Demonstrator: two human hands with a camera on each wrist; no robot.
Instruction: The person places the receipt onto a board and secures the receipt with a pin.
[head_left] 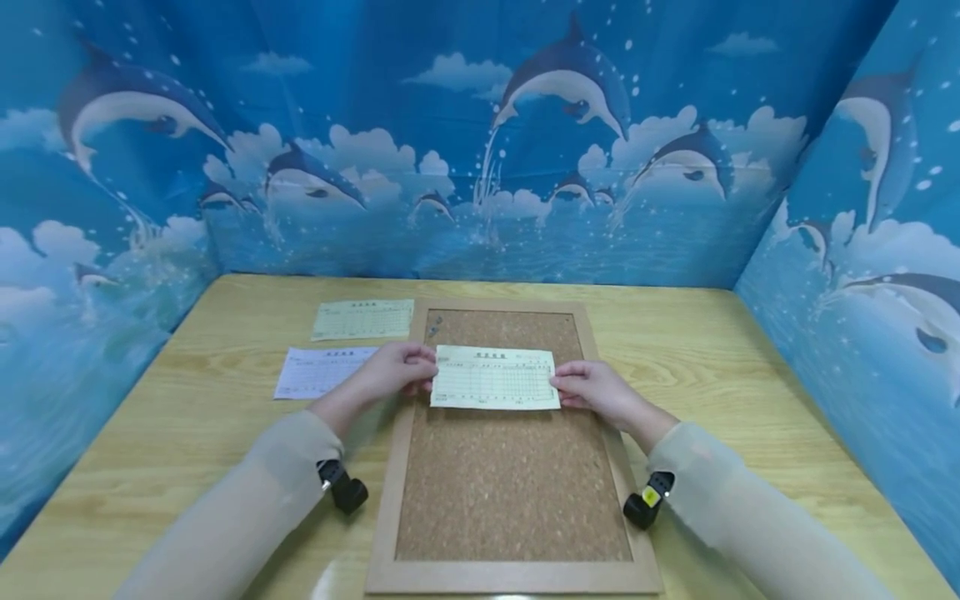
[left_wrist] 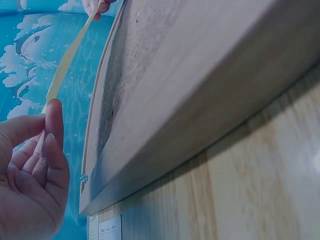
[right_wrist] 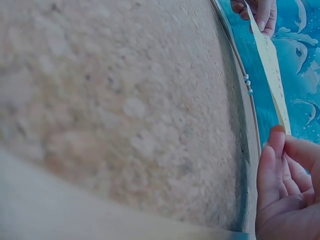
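A pale yellow printed form slip (head_left: 493, 379) is stretched flat between both hands over the upper part of a wood-framed cork board (head_left: 510, 483). My left hand (head_left: 401, 368) pinches its left end between thumb and fingers. At the right end, my right hand (head_left: 596, 392) pinches the edge the same way. Seen from the left wrist, the slip (left_wrist: 67, 62) stands nearly edge-on, raised off the cork. The right wrist view shows its thin side too, with the thumb and fingertips (right_wrist: 278, 131) at the near end.
Left of the board lie a greenish form slip (head_left: 363, 320) and, nearer, a white one (head_left: 318, 372), partly behind the left hand. Several small pins (head_left: 436, 327) sit at the board's upper left corner. A dolphin-print curtain (head_left: 480, 150) encloses the wooden table (head_left: 720, 375).
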